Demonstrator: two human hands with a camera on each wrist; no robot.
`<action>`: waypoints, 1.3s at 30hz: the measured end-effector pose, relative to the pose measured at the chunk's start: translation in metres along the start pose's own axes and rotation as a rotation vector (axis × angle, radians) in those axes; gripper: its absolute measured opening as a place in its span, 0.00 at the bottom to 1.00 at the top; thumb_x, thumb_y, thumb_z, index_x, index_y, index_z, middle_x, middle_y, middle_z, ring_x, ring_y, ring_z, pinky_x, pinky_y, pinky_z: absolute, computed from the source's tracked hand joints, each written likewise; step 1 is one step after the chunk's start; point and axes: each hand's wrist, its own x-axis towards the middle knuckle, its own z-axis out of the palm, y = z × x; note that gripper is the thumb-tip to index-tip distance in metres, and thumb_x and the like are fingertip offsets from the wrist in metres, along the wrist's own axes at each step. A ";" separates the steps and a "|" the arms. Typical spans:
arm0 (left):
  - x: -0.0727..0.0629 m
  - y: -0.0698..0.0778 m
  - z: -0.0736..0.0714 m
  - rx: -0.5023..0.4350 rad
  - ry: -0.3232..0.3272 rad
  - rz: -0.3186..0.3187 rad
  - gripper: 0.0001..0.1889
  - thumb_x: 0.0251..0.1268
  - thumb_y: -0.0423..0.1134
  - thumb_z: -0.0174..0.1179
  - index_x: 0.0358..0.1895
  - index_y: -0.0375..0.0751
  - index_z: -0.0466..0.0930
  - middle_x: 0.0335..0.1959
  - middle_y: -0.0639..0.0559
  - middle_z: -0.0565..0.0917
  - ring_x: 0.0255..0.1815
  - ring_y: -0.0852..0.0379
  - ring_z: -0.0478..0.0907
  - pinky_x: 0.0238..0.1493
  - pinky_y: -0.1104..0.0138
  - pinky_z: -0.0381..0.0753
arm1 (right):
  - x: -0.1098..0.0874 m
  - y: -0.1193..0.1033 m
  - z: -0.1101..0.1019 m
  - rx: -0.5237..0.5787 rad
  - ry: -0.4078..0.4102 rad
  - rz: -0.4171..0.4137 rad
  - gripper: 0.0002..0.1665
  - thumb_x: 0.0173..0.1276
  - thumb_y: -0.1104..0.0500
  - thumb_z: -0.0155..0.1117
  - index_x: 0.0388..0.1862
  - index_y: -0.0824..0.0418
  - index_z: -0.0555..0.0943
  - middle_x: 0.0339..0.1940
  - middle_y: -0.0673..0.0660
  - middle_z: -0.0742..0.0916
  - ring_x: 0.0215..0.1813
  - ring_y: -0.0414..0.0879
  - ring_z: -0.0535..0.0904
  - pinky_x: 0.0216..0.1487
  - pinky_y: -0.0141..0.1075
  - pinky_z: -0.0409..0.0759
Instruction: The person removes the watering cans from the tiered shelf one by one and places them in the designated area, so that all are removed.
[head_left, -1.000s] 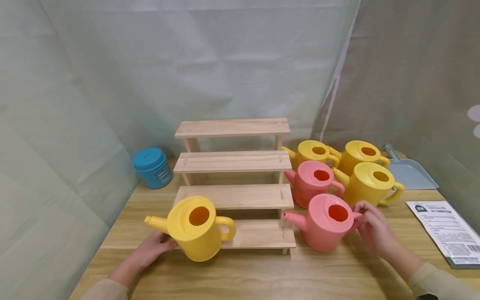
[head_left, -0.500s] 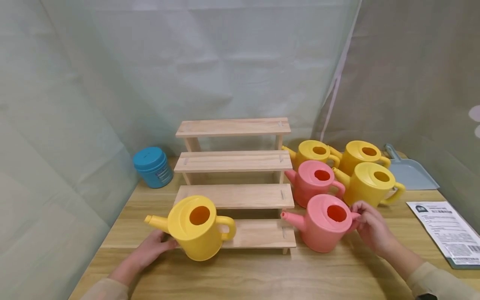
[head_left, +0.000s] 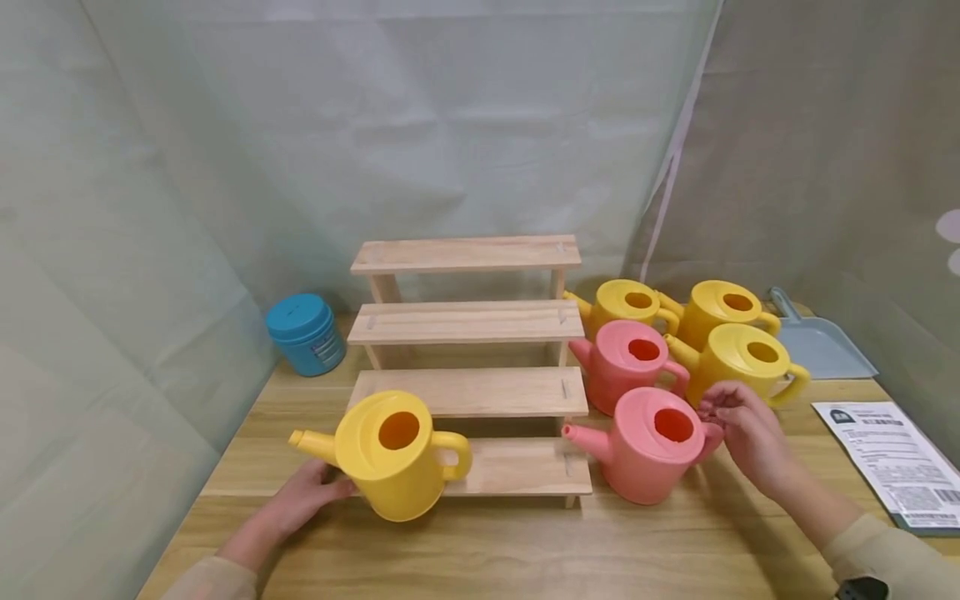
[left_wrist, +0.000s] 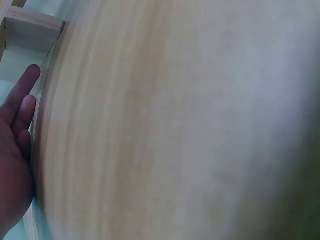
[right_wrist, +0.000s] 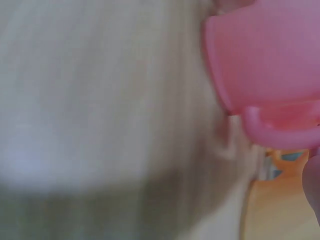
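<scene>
In the head view a yellow watering can (head_left: 393, 467) stands in front of a wooden tiered shelf (head_left: 472, 392), its spout to the left. My left hand (head_left: 307, 498) rests on the table beside it, fingertips hidden behind the can. The left wrist view shows this hand's fingers (left_wrist: 24, 102) extended along the tabletop near a wooden shelf part. At the right a pink watering can (head_left: 648, 458) stands on the table. Around its handle there is a gap to my right hand (head_left: 750, 437), whose loosely bent fingers are beside it. The right wrist view shows the pink handle (right_wrist: 280, 136) and one fingertip.
Behind the right hand stand another pink watering can (head_left: 626, 371) and several yellow watering cans (head_left: 738, 367). A grey dustpan (head_left: 825, 346) and a printed sheet (head_left: 892, 458) lie farther right. A blue lidded tub (head_left: 306, 337) stands left of the shelf.
My right hand has let go of the pink watering can's handle and shifted slightly up and to the right. The pink can moved slightly left earlier. The left hand has not moved.
</scene>
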 end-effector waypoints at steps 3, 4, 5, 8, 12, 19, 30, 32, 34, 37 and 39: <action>0.001 0.002 -0.001 -0.012 -0.010 -0.001 0.27 0.58 0.37 0.60 0.61 0.31 0.67 0.61 0.37 0.71 0.56 0.70 0.64 0.61 0.45 0.56 | 0.010 -0.011 0.002 -0.012 0.024 0.021 0.17 0.67 0.75 0.36 0.46 0.61 0.69 0.39 0.53 0.77 0.42 0.42 0.74 0.46 0.27 0.75; 0.001 0.002 -0.001 -0.008 -0.014 0.000 0.27 0.59 0.37 0.60 0.61 0.32 0.67 0.60 0.38 0.71 0.56 0.70 0.64 0.61 0.48 0.57 | 0.013 -0.015 0.003 -0.027 0.027 0.029 0.16 0.67 0.74 0.38 0.46 0.62 0.69 0.39 0.54 0.77 0.42 0.43 0.74 0.47 0.27 0.75; 0.001 0.002 -0.001 -0.004 -0.019 0.003 0.26 0.59 0.36 0.60 0.60 0.32 0.67 0.60 0.38 0.72 0.55 0.69 0.65 0.61 0.51 0.59 | 0.017 -0.018 0.005 -0.049 0.029 0.039 0.14 0.68 0.74 0.39 0.46 0.62 0.68 0.40 0.55 0.76 0.43 0.43 0.73 0.47 0.27 0.75; 0.001 0.000 -0.002 -0.005 -0.032 0.002 0.25 0.60 0.36 0.60 0.59 0.32 0.68 0.58 0.40 0.74 0.54 0.68 0.67 0.59 0.62 0.63 | 0.026 -0.030 0.012 -0.151 0.033 0.078 0.13 0.68 0.73 0.43 0.48 0.63 0.67 0.41 0.56 0.74 0.44 0.44 0.73 0.47 0.26 0.75; 0.001 -0.002 -0.002 -0.014 -0.035 -0.018 0.25 0.59 0.36 0.60 0.59 0.33 0.68 0.57 0.41 0.74 0.54 0.67 0.68 0.55 0.72 0.62 | 0.038 -0.045 0.024 -0.352 0.040 0.115 0.13 0.70 0.68 0.49 0.50 0.58 0.67 0.44 0.57 0.74 0.46 0.44 0.74 0.47 0.25 0.75; 0.001 0.000 -0.002 -0.031 -0.031 -0.027 0.24 0.59 0.36 0.60 0.59 0.32 0.68 0.57 0.41 0.74 0.54 0.67 0.67 0.58 0.67 0.61 | 0.054 -0.063 0.056 -0.514 -0.033 0.148 0.18 0.69 0.64 0.55 0.55 0.62 0.65 0.49 0.63 0.74 0.49 0.47 0.75 0.45 0.30 0.77; 0.000 -0.002 -0.001 -0.004 -0.029 -0.006 0.23 0.61 0.36 0.59 0.58 0.33 0.68 0.55 0.43 0.76 0.53 0.67 0.68 0.59 0.65 0.61 | 0.071 -0.058 0.116 -0.400 -0.245 0.084 0.20 0.64 0.68 0.59 0.53 0.67 0.68 0.46 0.65 0.76 0.48 0.52 0.74 0.47 0.31 0.76; 0.000 -0.002 0.000 0.005 -0.025 -0.009 0.23 0.61 0.37 0.59 0.58 0.33 0.69 0.56 0.44 0.76 0.53 0.68 0.68 0.59 0.62 0.61 | 0.072 -0.058 0.125 -0.387 -0.268 0.114 0.20 0.64 0.67 0.61 0.53 0.65 0.68 0.46 0.66 0.76 0.48 0.52 0.74 0.47 0.31 0.76; 0.000 -0.002 0.000 0.017 -0.020 -0.007 0.23 0.61 0.37 0.60 0.59 0.33 0.69 0.56 0.43 0.75 0.54 0.68 0.67 0.59 0.62 0.61 | 0.073 -0.057 0.134 -0.369 -0.290 0.151 0.21 0.64 0.66 0.61 0.55 0.65 0.68 0.47 0.66 0.76 0.48 0.52 0.74 0.48 0.31 0.76; 0.001 -0.001 -0.001 0.019 -0.018 -0.015 0.23 0.61 0.38 0.60 0.59 0.35 0.69 0.57 0.44 0.75 0.54 0.68 0.67 0.57 0.68 0.62 | 0.075 -0.056 0.146 -0.341 -0.324 0.173 0.22 0.64 0.67 0.61 0.55 0.65 0.67 0.46 0.64 0.76 0.48 0.53 0.74 0.48 0.32 0.76; 0.001 -0.002 -0.001 0.019 -0.023 -0.007 0.24 0.61 0.38 0.59 0.59 0.35 0.68 0.57 0.43 0.75 0.55 0.67 0.67 0.57 0.68 0.62 | 0.076 -0.055 0.155 -0.330 -0.348 0.174 0.21 0.64 0.68 0.61 0.54 0.66 0.67 0.45 0.63 0.76 0.47 0.53 0.75 0.48 0.33 0.76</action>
